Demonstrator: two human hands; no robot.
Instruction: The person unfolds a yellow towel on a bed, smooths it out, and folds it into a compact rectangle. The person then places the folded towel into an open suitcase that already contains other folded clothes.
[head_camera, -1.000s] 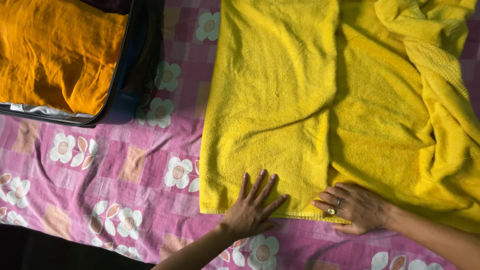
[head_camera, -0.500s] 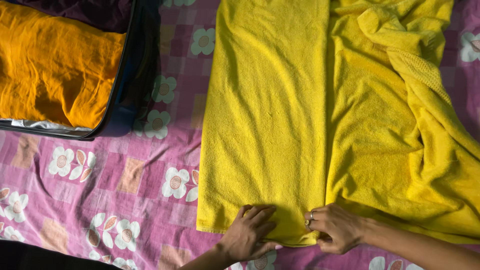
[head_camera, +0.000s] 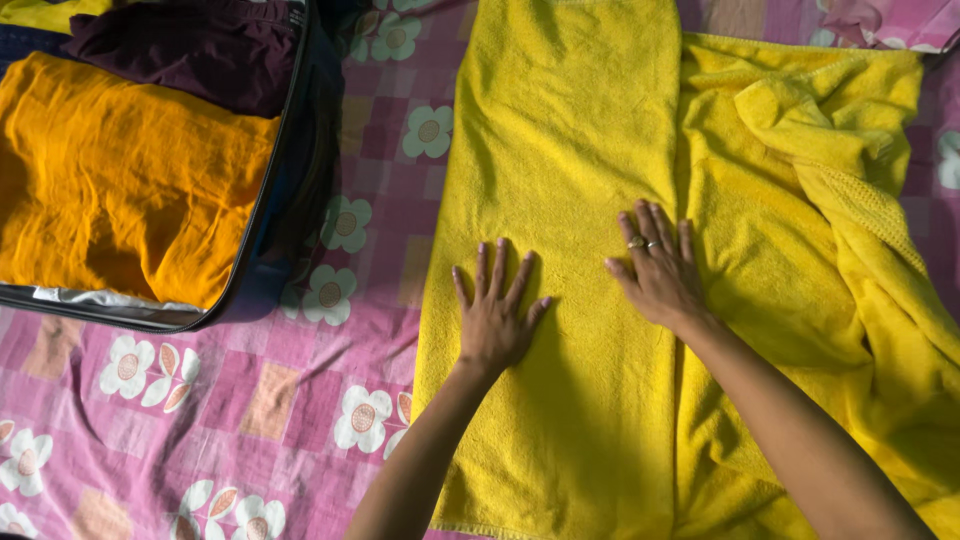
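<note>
Head view, looking straight down on a bed covered by a pink checked sheet with white flowers (head_camera: 300, 390). The yellow towel (head_camera: 560, 150) lies on the sheet with its long axis running away from the person, top edge out of frame, near hem at the bottom of the frame. Its left portion is a flat, folded-over panel with a straight fold edge down the middle; the right portion (head_camera: 850, 200) is rumpled and bunched, trailing off toward the right edge. Both hands are on the flat panel, palms down. Left hand (head_camera: 492, 315): fingers spread apart and extended, pressed flat on the terry just left of centre of the panel, gripping nothing. Right hand (head_camera: 658, 270): fingers together and extended, rings on two of them, lying flat across the fold edge where the panel meets the layer beneath; nothing pinched that I can see. The two hands sit near each other, right slightly farther up the towel than left. The rumpled portion lies to the right of the right hand, so the right hand is the nearer one to it; the left hand is nearer the towel's free left edge. To the left, well apart from the towel, an open suitcase (head_camera: 270, 230) holds an orange cloth (head_camera: 130, 170) and a dark maroon garment (head_camera: 190, 50) above it
</note>
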